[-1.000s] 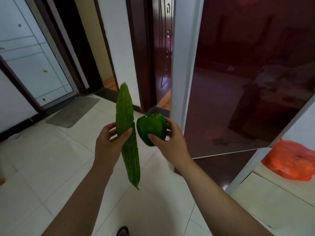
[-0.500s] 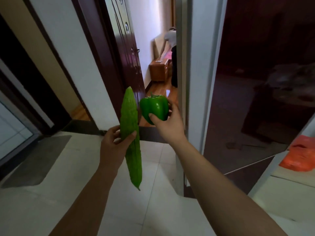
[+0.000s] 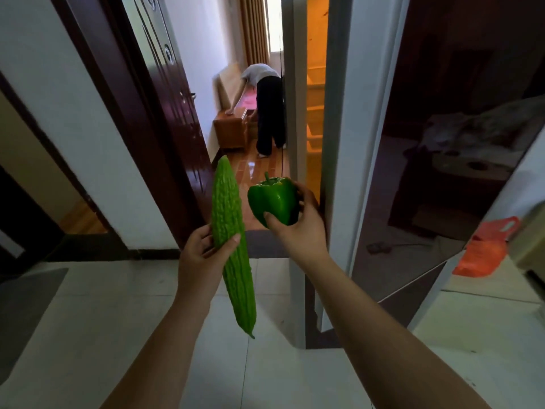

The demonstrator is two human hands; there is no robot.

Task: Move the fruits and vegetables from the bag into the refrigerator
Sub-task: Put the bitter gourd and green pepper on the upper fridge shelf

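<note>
Centre of frame: the left grip (image 3: 200, 255) is wrapped round a long bitter gourd (image 3: 230, 225), and the right grip (image 3: 300, 231) cups a green pepper (image 3: 274, 202). The refrigerator (image 3: 315, 113) stands narrowly ajar just behind. Probably best to widen that opening with an elbow, with both holds firm.

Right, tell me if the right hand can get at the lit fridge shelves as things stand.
Probably not yet: the right hand grips the green pepper near the shelves, but the lit gap looks narrower than the pepper.

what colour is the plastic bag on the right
Orange; the crumpled plastic bag shows best in the head view.
</note>
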